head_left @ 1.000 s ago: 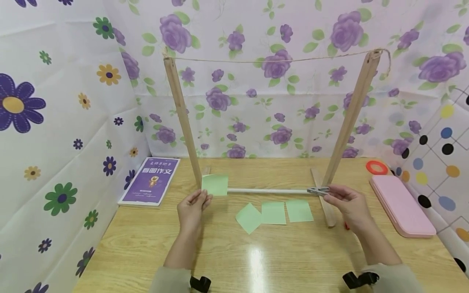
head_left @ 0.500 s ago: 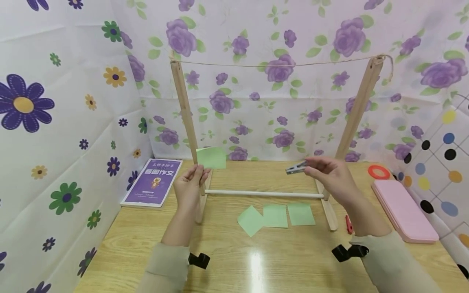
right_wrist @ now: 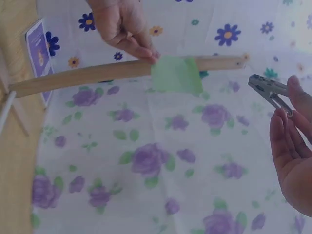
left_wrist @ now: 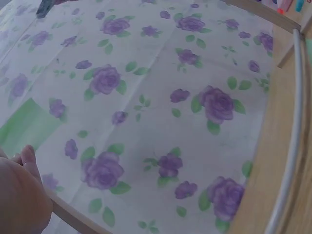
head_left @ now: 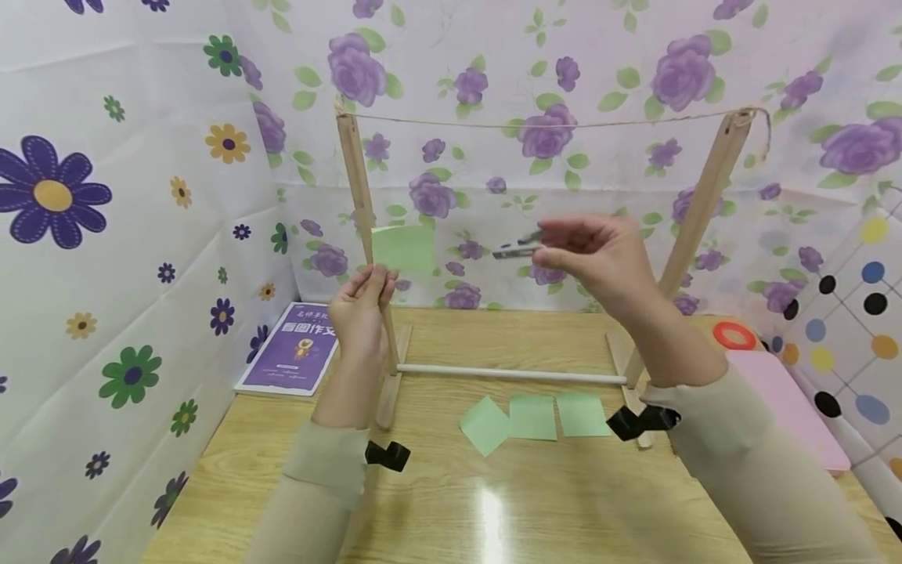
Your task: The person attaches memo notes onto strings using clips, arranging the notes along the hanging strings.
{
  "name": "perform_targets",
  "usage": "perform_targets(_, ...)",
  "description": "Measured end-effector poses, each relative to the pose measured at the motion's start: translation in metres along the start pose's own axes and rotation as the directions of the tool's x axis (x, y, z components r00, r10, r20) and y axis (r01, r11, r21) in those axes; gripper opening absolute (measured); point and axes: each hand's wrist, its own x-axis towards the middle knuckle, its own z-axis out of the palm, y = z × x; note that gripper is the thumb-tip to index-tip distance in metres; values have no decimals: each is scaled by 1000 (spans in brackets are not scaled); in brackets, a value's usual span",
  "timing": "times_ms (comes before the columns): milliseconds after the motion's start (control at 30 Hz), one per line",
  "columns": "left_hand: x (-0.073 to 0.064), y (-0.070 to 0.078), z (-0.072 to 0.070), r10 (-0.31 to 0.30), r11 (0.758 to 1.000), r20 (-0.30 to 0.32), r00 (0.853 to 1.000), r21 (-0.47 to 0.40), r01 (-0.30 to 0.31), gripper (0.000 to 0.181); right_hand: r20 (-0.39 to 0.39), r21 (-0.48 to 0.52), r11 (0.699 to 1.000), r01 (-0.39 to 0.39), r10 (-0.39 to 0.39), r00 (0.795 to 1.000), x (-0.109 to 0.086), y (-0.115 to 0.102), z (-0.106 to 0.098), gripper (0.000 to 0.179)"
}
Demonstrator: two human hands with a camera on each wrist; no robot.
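My left hand (head_left: 361,309) pinches a green paper square (head_left: 404,249) by its lower left corner, in front of the left post of a wooden frame (head_left: 355,168). To the right, my right hand (head_left: 599,254) holds a metal clothespin (head_left: 517,250) between thumb and fingers, its nose pointing left toward the paper. The right wrist view shows the clothespin (right_wrist: 267,90) apart from the paper (right_wrist: 176,74). Above both hands a thin twine (head_left: 458,124) runs between the post tops. Three more green paper squares (head_left: 533,417) lie on the table.
A white rod (head_left: 507,374) joins the frame's feet low down. The right post (head_left: 708,196) stands behind my right forearm. A purple book (head_left: 289,348) lies at the left; a pink case (head_left: 789,407) and a red ring (head_left: 734,335) lie at the right.
Both hands have risen from near the white rod toward the twine, the left with the paper, the right with the clothespin. The right hand has also moved left.
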Motion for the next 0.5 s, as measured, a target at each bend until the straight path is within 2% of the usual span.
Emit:
perform_targets(167, 5, 12, 11, 8, 999, 24, 1000, -44, -7, 17, 43, -22, 993, 120, -118, 992, 34, -32, 18, 23)
perform_targets(333, 7, 22, 21, 17, 997, 33, 999, -79, -14, 20, 87, -144, 953, 265, -255, 963, 69, -64, 35, 15)
perform_targets(400, 7, 26, 25, 18, 996, 32, 999, -86, -16, 23, 98, -213, 934, 286, -271, 958, 84, -75, 40, 11)
perform_targets(500, 8, 30, 29, 35, 995, 34, 999, -90, -32, 26, 106, -329, 903, 277, -256, 961, 105, -89, 45, 9)
